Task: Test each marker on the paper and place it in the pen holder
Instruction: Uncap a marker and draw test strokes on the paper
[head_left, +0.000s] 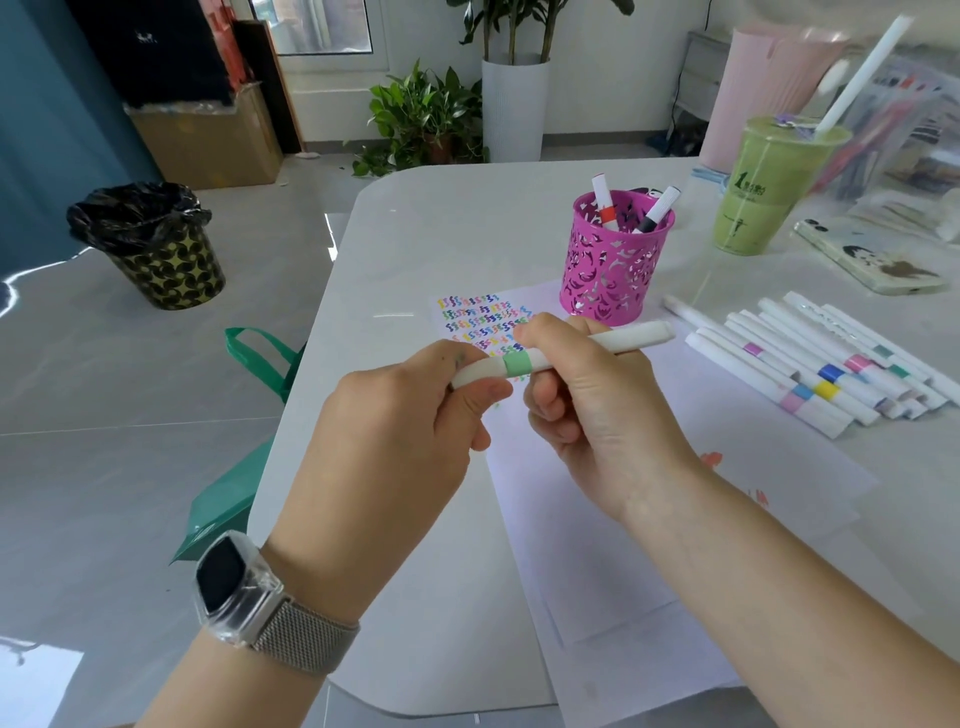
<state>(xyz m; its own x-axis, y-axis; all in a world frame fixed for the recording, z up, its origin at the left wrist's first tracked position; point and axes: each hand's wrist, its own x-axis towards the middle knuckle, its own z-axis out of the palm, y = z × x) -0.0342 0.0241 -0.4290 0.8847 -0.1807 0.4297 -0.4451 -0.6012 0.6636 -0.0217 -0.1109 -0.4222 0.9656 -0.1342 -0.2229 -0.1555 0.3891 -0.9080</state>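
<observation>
I hold a white marker with a light green band (519, 362) level above the paper (613, 519). My left hand (395, 447) grips its capped end, and my right hand (592, 395) grips the barrel. The cap sits on the marker. The paper carries rows of coloured squiggles (478, 317) at its far end. A magenta cut-out pen holder (613, 260) stands beyond the paper with two markers (605, 202) in it. Several white markers with coloured bands (810, 364) lie in a row on the table to the right.
A green drink cup with a straw (769, 187) and a phone (867, 254) sit at the far right. A pink bin (753, 88) stands behind. On the floor to the left are a black-lined waste bin (150, 244) and a green bag (244, 452).
</observation>
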